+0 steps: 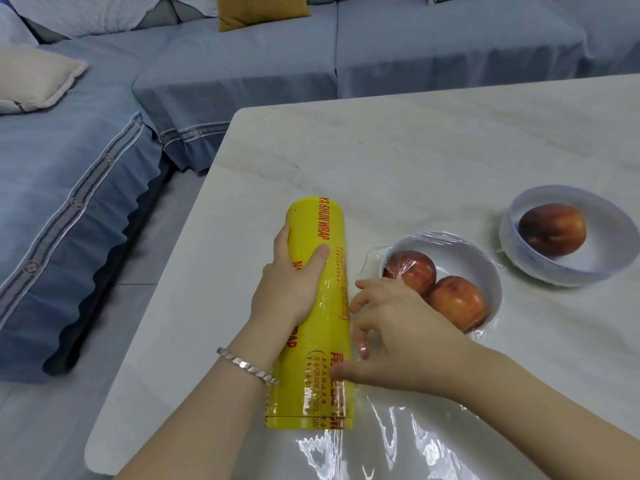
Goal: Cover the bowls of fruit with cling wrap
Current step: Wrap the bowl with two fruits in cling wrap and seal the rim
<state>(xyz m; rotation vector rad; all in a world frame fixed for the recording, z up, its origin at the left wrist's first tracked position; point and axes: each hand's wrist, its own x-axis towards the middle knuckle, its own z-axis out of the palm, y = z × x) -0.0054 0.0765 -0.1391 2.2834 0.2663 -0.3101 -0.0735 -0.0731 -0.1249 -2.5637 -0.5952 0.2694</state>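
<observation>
Bowl (pixel 494 289) nearest cling wrap roll (pixel 320 268) has film (pixel 381 445) on, likely untorn; farther bowl (pixel 540 268) looks wrapped. Left hand (pixel 287 282) grips roll; right hand (pixel 398 334) on film, pinch unclear.

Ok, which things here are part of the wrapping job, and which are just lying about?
Job: wrap roll, loose film, near bowl with two fruits, far bowl with one fruit, left hand, right hand.
Lying about: sofa, beige cushion, yellow cushion.
</observation>
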